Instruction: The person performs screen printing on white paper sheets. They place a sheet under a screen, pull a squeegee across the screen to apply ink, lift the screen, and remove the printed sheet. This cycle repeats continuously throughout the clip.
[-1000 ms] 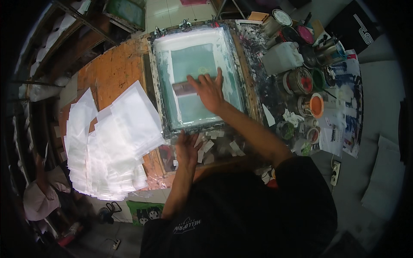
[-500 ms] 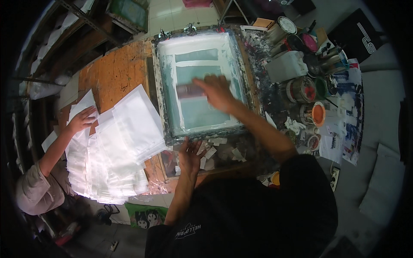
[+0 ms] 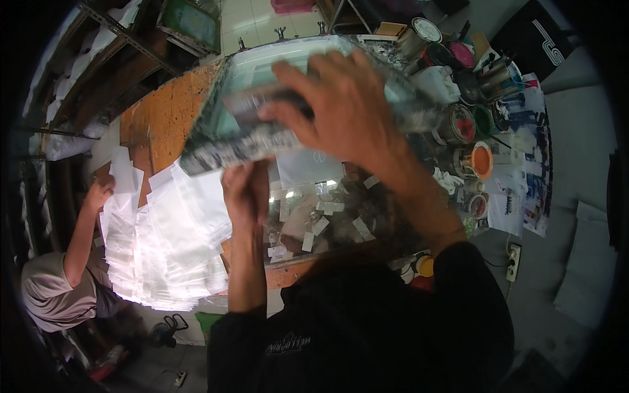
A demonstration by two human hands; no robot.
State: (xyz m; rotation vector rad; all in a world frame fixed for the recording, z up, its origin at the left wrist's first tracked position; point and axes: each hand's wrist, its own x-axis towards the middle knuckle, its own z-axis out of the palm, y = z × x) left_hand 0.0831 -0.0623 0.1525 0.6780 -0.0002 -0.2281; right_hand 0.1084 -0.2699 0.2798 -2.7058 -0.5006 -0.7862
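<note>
A printing screen (image 3: 239,149) is tilted up, its near edge raised and its far edge still by the clamps. My right hand (image 3: 344,105) is closed around a squeegee (image 3: 252,105) above the mesh, both smeared by motion. At the screen's near edge, left of centre, my left hand (image 3: 246,193) has its fingers curled up against the frame; the fingertips are hidden. Beneath the screen, a pale sheet (image 3: 311,169) with a small round mark lies on the glass tabletop (image 3: 298,226). Small paper pieces show around and under the glass.
Piled white sheets (image 3: 177,229) lie on the wooden table at left. A co-worker's hand (image 3: 100,191) touches their far left edge. Ink cans, including an orange one (image 3: 481,160), and a white jug (image 3: 436,84) crowd the right. Metal shelving (image 3: 108,33) stands far left.
The screen's near edge has swung up, uncovering the sheet below. My right hand has come up and closer with the squeegee. My left hand has moved left and up; the co-worker's hand has shifted left.
</note>
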